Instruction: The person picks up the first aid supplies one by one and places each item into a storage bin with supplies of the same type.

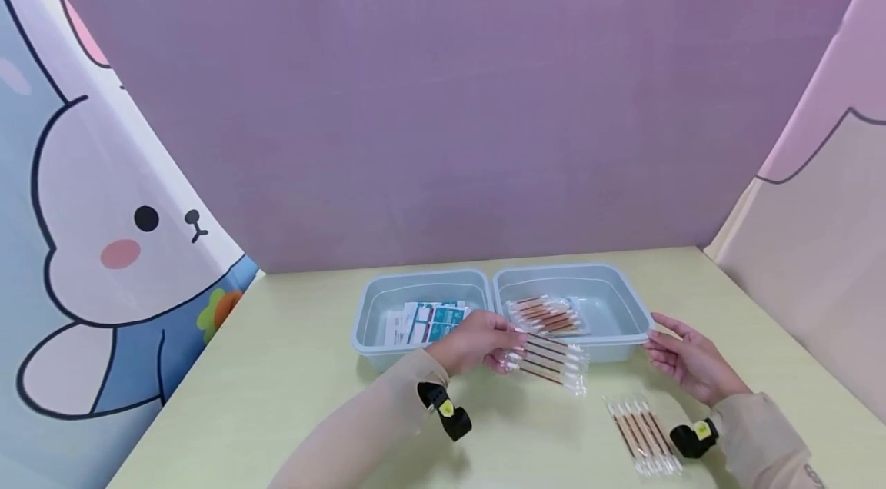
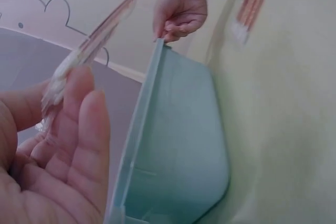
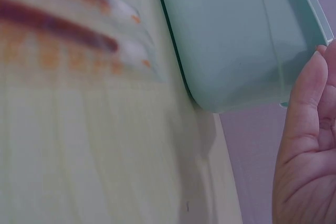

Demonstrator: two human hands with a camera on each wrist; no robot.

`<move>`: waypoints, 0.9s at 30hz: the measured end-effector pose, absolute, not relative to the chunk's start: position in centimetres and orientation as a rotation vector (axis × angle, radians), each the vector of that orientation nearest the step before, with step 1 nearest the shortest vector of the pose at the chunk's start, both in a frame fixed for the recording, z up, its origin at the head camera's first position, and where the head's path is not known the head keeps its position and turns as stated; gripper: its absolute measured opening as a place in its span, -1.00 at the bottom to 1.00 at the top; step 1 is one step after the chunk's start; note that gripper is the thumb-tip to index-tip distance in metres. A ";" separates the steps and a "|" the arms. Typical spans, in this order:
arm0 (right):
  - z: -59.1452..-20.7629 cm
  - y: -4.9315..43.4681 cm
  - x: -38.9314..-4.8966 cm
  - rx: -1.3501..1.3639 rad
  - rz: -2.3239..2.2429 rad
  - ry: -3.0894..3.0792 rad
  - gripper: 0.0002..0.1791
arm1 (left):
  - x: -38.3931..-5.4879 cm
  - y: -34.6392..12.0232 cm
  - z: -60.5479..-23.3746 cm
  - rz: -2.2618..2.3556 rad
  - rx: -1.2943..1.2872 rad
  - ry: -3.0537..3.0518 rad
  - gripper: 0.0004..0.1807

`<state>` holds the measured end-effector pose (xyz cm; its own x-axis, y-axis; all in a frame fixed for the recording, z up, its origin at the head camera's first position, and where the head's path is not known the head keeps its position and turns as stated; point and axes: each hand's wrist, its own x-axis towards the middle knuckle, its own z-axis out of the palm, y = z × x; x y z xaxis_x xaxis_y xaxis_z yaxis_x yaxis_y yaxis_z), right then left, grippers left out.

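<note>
My left hand (image 1: pixel 477 339) pinches a clear pack of cotton swabs (image 1: pixel 550 362) with brown shafts and white tips, tilted above the front rim of the right light-blue plastic bin (image 1: pixel 612 304). In the left wrist view the swab pack (image 2: pixel 100 32) stands edge-on between thumb and fingers. At that bin's front right corner, my right hand (image 1: pixel 699 370) grips the rim between thumb and fingers. Similar swab packs (image 1: pixel 547 314) lie inside the right bin. Another swab pack (image 1: pixel 644 435) rests on the table, just left of the right wrist.
A second light-blue bin (image 1: pixel 422 275) stands against the left side of the first, holding flat white and teal packets (image 1: pixel 436 320). Behind the pale yellow table (image 1: pixel 298 389) rises a purple backdrop (image 1: pixel 450 104). Printed cloth panels flank both sides.
</note>
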<state>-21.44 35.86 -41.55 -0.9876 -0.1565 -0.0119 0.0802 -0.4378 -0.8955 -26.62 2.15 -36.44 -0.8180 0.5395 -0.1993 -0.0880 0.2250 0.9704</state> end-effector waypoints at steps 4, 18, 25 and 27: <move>-41.6 36.0 -21.5 -0.100 -2.545 1.601 -0.67 | -27.3 2.7 -36.2 1.708 0.356 1.991 -0.81; -41.8 36.5 -21.5 -0.145 -2.576 1.536 -0.65 | -28.9 4.6 -35.2 1.851 0.256 1.991 -0.82; -41.8 36.4 -21.8 -0.169 -2.565 1.538 -0.66 | -29.2 5.9 -34.5 1.951 0.236 1.969 -0.79; -41.9 36.3 -21.8 -0.170 -2.560 1.549 -0.66 | -29.4 6.1 -34.5 1.973 0.213 1.961 -0.76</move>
<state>-21.83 36.31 -41.87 -0.9832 -0.1812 0.0224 0.0643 -0.4582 -0.8865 -29.38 6.10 -34.51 -0.9274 0.3478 -0.1376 -0.1395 0.0194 0.9900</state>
